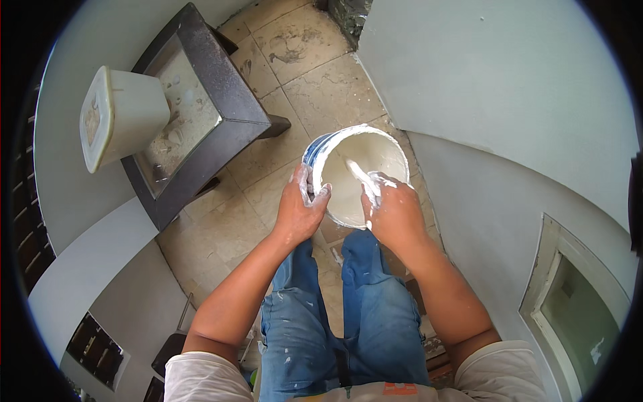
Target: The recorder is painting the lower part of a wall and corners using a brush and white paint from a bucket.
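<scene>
A round plastic bucket (369,143) with a blue-marked side is tilted in front of my legs, its mouth facing me. Thick white paste coats its rim and inner wall. My left hand (307,201) grips the rim at the left, thumb inside and fingers on the outer wall. In my right hand (394,203) is a white-coated stick-like tool (357,171), which reaches into the bucket. White smears cover the fingers of both hands. What the tool's far end looks like is hard to make out against the pale inside.
At the left stands a dark-framed table (241,108) with a dusty glass top, and a white plastic container (133,113) is on it. Pale walls (492,75) close in on the right, with a framed window (572,296) low down. Beige tiles (321,90) cover the floor.
</scene>
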Demonstrator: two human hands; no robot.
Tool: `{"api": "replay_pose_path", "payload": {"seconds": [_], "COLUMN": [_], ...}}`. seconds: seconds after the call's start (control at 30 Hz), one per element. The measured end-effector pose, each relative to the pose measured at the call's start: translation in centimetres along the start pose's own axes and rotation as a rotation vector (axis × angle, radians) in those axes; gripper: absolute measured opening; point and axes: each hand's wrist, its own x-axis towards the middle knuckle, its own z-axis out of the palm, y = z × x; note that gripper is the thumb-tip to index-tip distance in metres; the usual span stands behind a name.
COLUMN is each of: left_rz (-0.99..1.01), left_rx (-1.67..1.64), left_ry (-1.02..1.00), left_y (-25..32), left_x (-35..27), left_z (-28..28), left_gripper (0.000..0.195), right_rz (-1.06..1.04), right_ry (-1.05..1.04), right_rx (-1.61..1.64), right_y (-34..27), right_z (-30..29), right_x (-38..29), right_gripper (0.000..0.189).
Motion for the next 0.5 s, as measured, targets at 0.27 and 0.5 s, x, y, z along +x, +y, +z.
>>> {"api": "replay_pose_path", "payload": {"seconds": [0.27, 0.5], "left_rz": [0.015, 0.126], "left_rx": [-0.117, -0.071], "left_ry": [0.107, 0.16], "left_y": [4.4, 1.3], "left_x": [2.3, 7.2], "left_z": [-3.7, -6.1], "left_gripper": [0.024, 0.035], "right_rz": [-0.259, -0.206], "right_ry": [-0.058, -0.186], "right_rx": [-0.052, -0.098], "right_y": [-1.9, -8.4], "right_z": [-9.7, -13.1], "right_x": [-3.8, 3.6], "right_gripper": [0.024, 0.02]}}
